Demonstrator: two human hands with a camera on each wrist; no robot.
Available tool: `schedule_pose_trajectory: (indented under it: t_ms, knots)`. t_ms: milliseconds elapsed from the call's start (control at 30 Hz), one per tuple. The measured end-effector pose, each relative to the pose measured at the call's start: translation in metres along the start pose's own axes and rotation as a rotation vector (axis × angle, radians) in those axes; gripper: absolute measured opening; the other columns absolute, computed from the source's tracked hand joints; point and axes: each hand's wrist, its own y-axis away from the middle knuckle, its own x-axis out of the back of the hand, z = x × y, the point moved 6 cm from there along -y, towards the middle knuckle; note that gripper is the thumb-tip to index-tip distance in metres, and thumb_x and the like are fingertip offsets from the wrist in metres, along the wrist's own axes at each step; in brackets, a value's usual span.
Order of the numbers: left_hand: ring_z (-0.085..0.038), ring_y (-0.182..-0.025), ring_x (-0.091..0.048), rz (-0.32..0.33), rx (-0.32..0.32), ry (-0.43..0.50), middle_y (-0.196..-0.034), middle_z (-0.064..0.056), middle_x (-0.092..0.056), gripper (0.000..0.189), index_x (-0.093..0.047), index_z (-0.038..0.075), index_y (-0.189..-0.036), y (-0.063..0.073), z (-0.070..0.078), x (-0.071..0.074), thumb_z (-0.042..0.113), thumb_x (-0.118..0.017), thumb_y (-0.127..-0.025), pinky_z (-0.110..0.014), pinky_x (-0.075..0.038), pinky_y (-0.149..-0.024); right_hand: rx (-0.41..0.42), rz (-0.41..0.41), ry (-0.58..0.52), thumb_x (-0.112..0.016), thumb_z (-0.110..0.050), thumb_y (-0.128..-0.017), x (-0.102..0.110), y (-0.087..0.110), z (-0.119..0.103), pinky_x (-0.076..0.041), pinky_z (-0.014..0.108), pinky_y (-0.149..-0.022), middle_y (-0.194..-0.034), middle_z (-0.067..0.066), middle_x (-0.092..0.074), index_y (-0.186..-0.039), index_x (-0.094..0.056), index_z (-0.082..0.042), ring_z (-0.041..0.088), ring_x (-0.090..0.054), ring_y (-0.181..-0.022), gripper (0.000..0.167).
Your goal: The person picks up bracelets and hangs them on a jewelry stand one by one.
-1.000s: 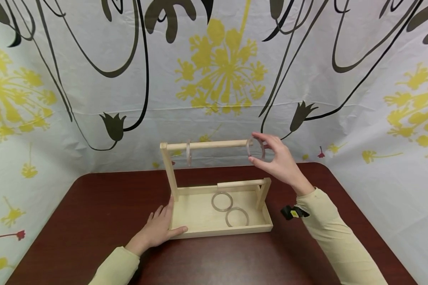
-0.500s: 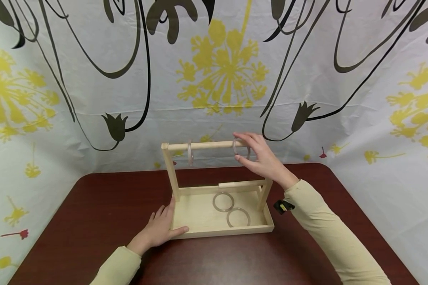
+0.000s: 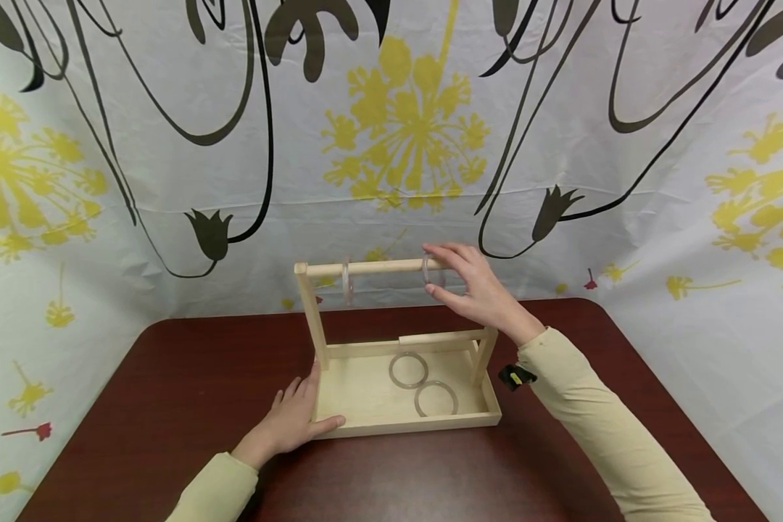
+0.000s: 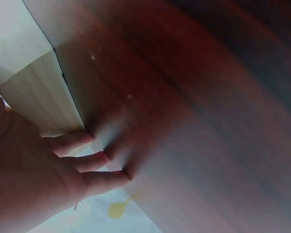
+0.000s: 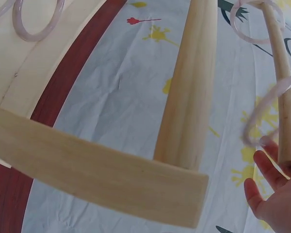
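Dark red-brown table (image 3: pixel 391 478) at bottom of frame. Lower left: left hand (image 3: pixel 287 419), fingers extended, thumb on front rim of wooden tray (image 3: pixel 407 428). Inside, lower centre: two flat rings (image 3: pixel 426 370). Above centre: right hand (image 3: pixel 475 288), in pinch hold on translucent ring (image 3: pixel 425 269) around upper rod (image 3: pixel 388 266). Left along it: hanging ring (image 3: pixel 347 284). Behind: printed cloth (image 3: pixel 404 119).

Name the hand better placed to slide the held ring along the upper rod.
Probably the right hand: it holds that ring, which encircles the upper rod. The left hand is lower, touching the wooden tray.
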Motion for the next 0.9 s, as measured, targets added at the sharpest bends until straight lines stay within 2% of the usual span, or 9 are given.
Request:
schedule_pose_trajectory:
  t_ms: [433,900]
  knots:
    - [-0.051,-0.135,-0.023,0.003,0.001,-0.002,-0.150,-0.028,-0.028,0.109,0.000,0.000,-0.154,0.000,-0.001,-0.001,0.059,-0.062,-0.087,-0.071,-0.018,-0.099,0.005,-0.026,0.096,-0.073,-0.024,-0.087,-0.001,-0.003,-0.007,-0.025,0.057,-0.097,-0.133,0.012,-0.052,-0.140,-0.053,-0.011,0.033,-0.040,-0.124,0.058]
    - [-0.052,-0.135,-0.023,0.007,0.004,0.000,-0.150,-0.029,-0.028,0.108,-0.001,-0.001,-0.154,0.000,-0.001,-0.001,0.058,-0.063,-0.087,-0.071,-0.018,-0.100,0.092,-0.028,0.233,-0.069,-0.033,-0.088,-0.007,-0.012,-0.024,-0.022,0.051,-0.104,-0.126,0.011,-0.058,-0.136,-0.055,-0.007,0.029,-0.046,-0.120,0.057]
